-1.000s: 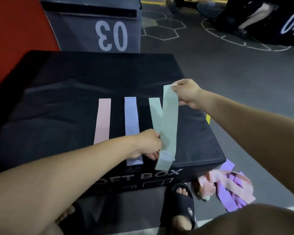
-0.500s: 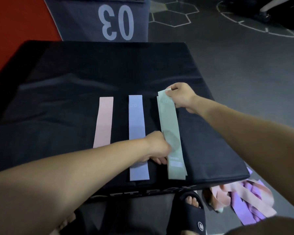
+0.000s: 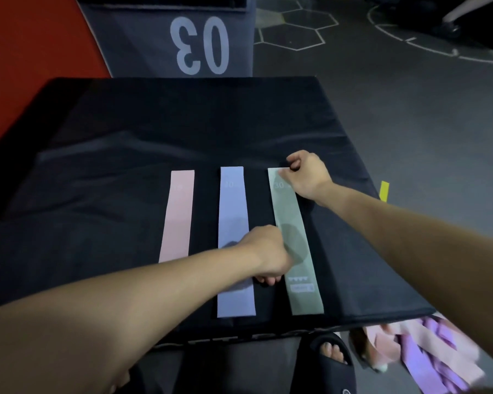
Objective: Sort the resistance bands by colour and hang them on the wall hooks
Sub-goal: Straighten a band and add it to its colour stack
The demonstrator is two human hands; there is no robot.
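Observation:
Three resistance bands lie side by side on top of the black soft box (image 3: 125,172): a pink band (image 3: 177,217), a purple band (image 3: 234,200) and a green band (image 3: 295,217) on the right. The green one lies flat and looks like two bands stacked. My right hand (image 3: 306,174) pinches its far end with thumb and curled fingers. At mid length my left hand (image 3: 268,257) holds its left edge, fingers curled under, with the wrist across the purple band.
A loose pile of pink and purple bands (image 3: 427,354) lies on the floor at the lower right, beside my sandalled foot (image 3: 333,356). A grey box marked 03 (image 3: 199,44) stands behind the soft box. Red matting (image 3: 26,66) lies at the left.
The green band, held up and slanted a second ago, now lies flat on the box in line with the other two. Both hands came down with it.

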